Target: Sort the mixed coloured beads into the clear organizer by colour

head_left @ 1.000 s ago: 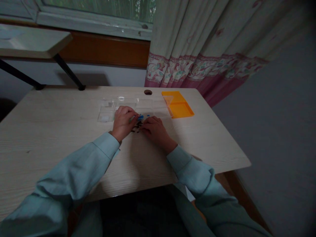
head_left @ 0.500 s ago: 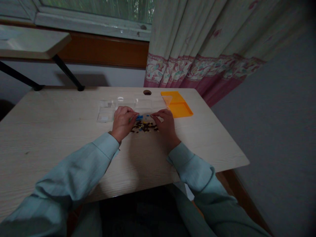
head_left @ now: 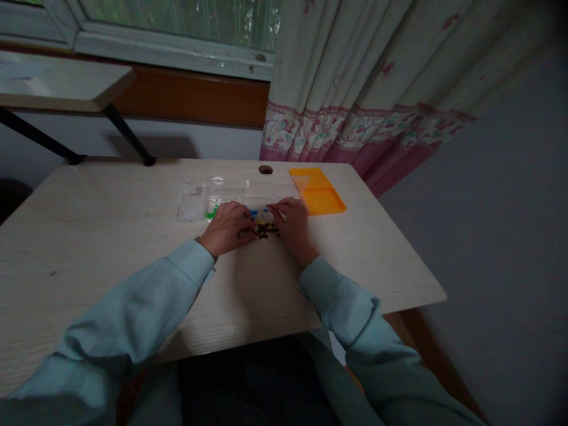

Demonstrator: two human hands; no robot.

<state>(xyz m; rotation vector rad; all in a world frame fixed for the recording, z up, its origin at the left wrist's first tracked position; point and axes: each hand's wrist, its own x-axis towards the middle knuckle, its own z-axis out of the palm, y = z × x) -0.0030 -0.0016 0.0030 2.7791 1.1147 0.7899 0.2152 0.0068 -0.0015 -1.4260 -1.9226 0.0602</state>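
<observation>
A pile of small dark, yellow and blue pieces (head_left: 265, 228) lies on the pale wooden table (head_left: 110, 236), just in front of a clear compartment box (head_left: 222, 192). My left hand (head_left: 226, 228) rests at the pile's left side with its fingers curled onto the pieces. My right hand (head_left: 290, 223) sits at the pile's right side, thumb and forefinger pinched together above it. Whatever is between the fingertips is too small to make out. Green pieces (head_left: 213, 210) show in one compartment and blue pieces (head_left: 252, 211) in another.
An orange lid (head_left: 317, 190) lies right of the box. A cable hole (head_left: 265, 170) is in the table near its far edge. A second table (head_left: 57, 80) stands at the back left under the window. A flowered curtain (head_left: 355, 89) hangs at the back right.
My left hand slid right onto the pile, uncovering the green pieces. My right hand went out to the right and toward the box, then drew back a little toward the pile.
</observation>
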